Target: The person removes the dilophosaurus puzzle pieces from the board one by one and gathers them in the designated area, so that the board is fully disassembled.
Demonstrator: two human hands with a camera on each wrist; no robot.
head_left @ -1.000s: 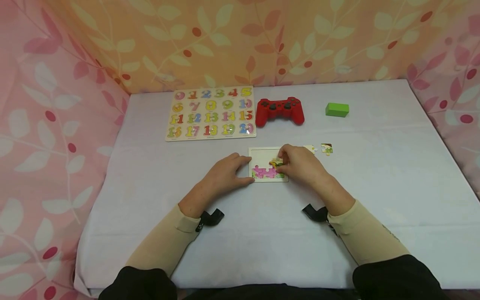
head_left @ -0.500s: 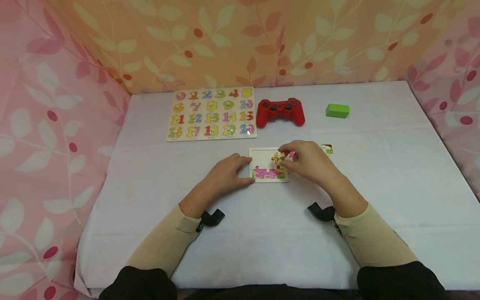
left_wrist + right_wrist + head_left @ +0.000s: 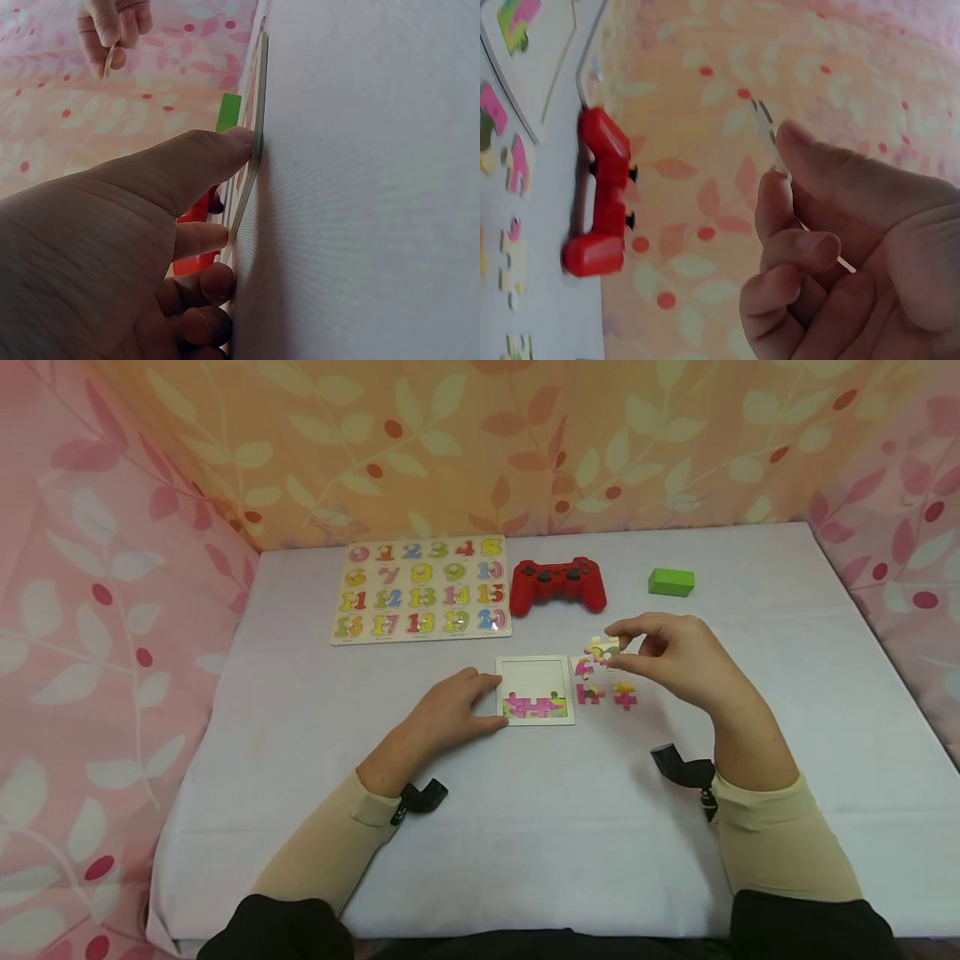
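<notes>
A small white puzzle tray (image 3: 534, 677) lies on the table, with pink and green jigsaw pieces (image 3: 534, 706) filling its lower row. My left hand (image 3: 450, 714) rests at its left side. The thumb (image 3: 225, 146) lies straight against the tray's edge, and the index fingertip touches that side too. To the right, my right hand (image 3: 686, 660) pinches a yellowish jigsaw piece (image 3: 602, 649) between thumb and forefinger. In the right wrist view this piece (image 3: 766, 133) shows edge-on, held up off the table. Several loose pieces (image 3: 588, 694) lie beneath and beside that hand.
A wooden number board (image 3: 422, 585) lies at the back left. Beside it sits a red game controller (image 3: 558, 583), and farther right a green block (image 3: 671, 582). Patterned cloth (image 3: 480, 452) hangs along the table's back and sides.
My right hand has lifted the yellowish piece out of the tray and carried it right, above the loose pieces, uncovering them. The left hand stays at the tray.
</notes>
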